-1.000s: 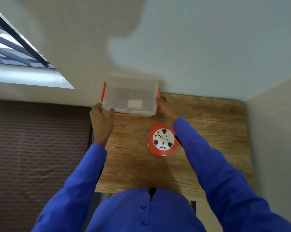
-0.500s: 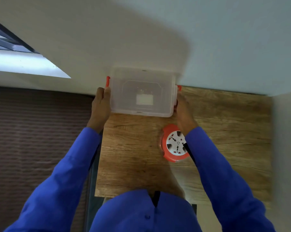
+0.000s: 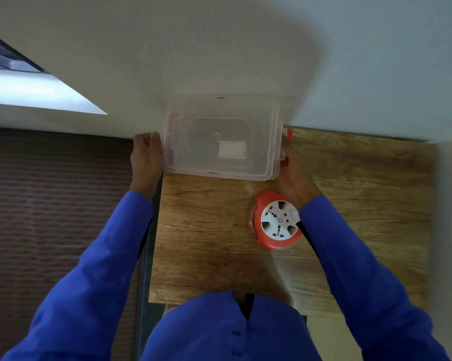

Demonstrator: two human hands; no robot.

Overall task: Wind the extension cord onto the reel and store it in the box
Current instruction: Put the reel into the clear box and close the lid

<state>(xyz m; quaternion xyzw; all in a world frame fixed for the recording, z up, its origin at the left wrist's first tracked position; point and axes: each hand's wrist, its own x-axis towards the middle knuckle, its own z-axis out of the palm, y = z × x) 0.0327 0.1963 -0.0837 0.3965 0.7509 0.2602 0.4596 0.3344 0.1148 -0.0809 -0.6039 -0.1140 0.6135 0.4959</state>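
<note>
A clear plastic box (image 3: 221,138) with red side clips stands at the far edge of the wooden table (image 3: 206,238), against the wall. My left hand (image 3: 146,158) grips its left side. My right hand (image 3: 294,175) holds its right side at the red clip (image 3: 287,134). The orange reel (image 3: 277,222), white socket face up, lies on the table just near of the box's right corner, partly under my right wrist. No loose cord shows.
A pale wall rises right behind the box. A second wall closes the table's right side. Left of the table lies dark ribbed flooring, with a window sill (image 3: 37,95) at upper left. My blue sleeves cross the near table.
The box's lid now looks shifted and lifted at its right end, with the right clip swung out. Both hands stay at the box's sides. The camera view drifted; the reel has not moved.
</note>
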